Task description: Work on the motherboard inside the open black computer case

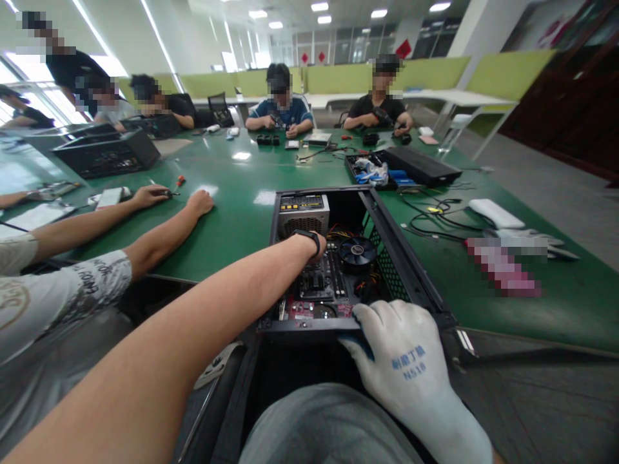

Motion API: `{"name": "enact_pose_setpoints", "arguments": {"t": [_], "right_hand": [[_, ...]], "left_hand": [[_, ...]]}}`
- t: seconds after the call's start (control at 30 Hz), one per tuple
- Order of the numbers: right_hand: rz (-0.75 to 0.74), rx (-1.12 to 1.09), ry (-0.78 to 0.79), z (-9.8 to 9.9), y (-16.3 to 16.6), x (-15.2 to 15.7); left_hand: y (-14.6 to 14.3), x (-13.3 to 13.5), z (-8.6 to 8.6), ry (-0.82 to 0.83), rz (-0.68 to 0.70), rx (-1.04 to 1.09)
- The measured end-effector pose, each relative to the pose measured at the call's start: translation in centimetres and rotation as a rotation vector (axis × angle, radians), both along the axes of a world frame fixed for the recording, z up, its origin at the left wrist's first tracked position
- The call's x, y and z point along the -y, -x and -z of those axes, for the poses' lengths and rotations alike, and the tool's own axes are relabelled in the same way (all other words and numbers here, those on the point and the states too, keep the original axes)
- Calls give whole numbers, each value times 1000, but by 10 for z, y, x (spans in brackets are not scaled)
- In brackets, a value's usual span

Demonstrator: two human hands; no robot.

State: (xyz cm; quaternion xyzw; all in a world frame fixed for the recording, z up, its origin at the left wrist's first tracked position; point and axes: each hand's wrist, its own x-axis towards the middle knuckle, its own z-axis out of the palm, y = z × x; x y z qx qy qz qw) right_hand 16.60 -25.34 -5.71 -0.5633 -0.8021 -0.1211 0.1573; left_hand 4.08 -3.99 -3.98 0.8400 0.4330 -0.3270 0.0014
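An opened black computer case (401,248) lies on its side at the table's near edge, its inside facing up. My left hand (319,250), bare and with a black wristband, reaches down into it between the power supply (304,212) and the fan (356,250). Its fingers are hidden behind the wrist, so what they touch does not show. The motherboard (314,283) is below that hand, and a red circuit board (302,308) sits near the front wall. My right hand (401,354), in a white work glove, is closed over the case's near rim.
Left of me, a co-worker's hands (199,203) rest on the green table (232,238), near a red-handled screwdriver (180,181). An open black toolbox (420,169) stands beyond the case. Black cables (425,219) and a glove (525,240) lie right. Other people sit opposite.
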Motion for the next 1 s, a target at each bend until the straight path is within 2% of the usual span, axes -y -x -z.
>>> {"name": "enact_pose_setpoints", "arguments": {"t": [0.13, 0.37, 0.57, 1.0], "right_hand": [[5, 13, -3, 0, 1, -1], [16, 11, 3, 0, 2, -1], [8, 14, 0, 2, 2, 0], [8, 6, 9, 0, 2, 1]], "left_hand": [[0, -3, 3, 8, -6, -21], [4, -22, 22, -7, -62, 49], [7, -29, 31, -29, -69, 67], [5, -24, 24, 11, -64, 14]]}}
